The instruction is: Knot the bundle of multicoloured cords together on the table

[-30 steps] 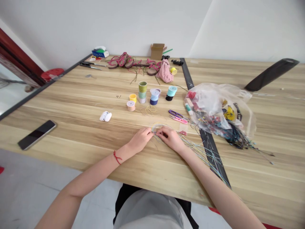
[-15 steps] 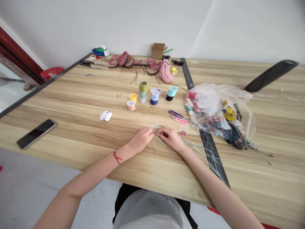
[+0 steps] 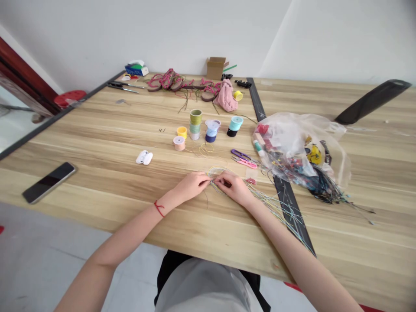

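A bundle of thin pale cords (image 3: 269, 201) in yellow, blue and green runs from between my hands to the right, under my right forearm and over the table's black strip. My left hand (image 3: 194, 186) pinches the cords near their looped end. Close beside it, my right hand (image 3: 233, 187) is closed on the same bundle with thumb and forefinger. The fingertips nearly meet, and the exact spot they hold is too small to make out. Beyond the hands lie purple thread snips (image 3: 240, 154) and pink thread snips (image 3: 245, 162), with a small bag of red bits (image 3: 251, 180) nearer.
Several thread spools (image 3: 195, 125) stand in mid-table. Right of them is a clear plastic bag (image 3: 292, 138) of cords and beads. A phone (image 3: 48, 182) and a white earbud case (image 3: 144, 157) lie left. Pink-and-brown braided straps (image 3: 175, 82) and a cardboard box (image 3: 215, 68) sit at the back.
My left hand has turned slightly and its fingers have shifted a little along the cords. The right hand keeps nearly the same place.
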Action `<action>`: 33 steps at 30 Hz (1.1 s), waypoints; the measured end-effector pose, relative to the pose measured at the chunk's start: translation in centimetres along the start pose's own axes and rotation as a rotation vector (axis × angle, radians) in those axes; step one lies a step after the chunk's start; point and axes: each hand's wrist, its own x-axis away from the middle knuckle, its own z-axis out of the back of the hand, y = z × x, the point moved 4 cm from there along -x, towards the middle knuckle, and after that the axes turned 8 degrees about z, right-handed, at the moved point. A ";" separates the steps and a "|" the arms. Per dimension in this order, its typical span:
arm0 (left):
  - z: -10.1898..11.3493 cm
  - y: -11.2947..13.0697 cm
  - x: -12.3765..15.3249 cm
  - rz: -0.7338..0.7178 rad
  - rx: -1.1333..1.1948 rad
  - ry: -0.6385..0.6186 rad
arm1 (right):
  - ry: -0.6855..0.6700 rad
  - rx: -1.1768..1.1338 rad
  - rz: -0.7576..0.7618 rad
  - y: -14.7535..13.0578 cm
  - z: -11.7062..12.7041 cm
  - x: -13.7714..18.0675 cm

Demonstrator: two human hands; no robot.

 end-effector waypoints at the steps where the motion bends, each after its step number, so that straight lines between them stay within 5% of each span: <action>1: 0.1 0.0 -0.1 0.010 0.012 -0.016 | 0.000 -0.003 -0.001 0.1 0.0 0.0; 21: 0.8 0.3 0.2 0.170 0.068 -0.121 | 0.014 0.005 0.025 -0.1 0.2 -0.1; 33: 0.0 0.0 0.3 0.142 -0.022 -0.107 | 0.019 -0.015 0.029 0.0 0.0 -0.3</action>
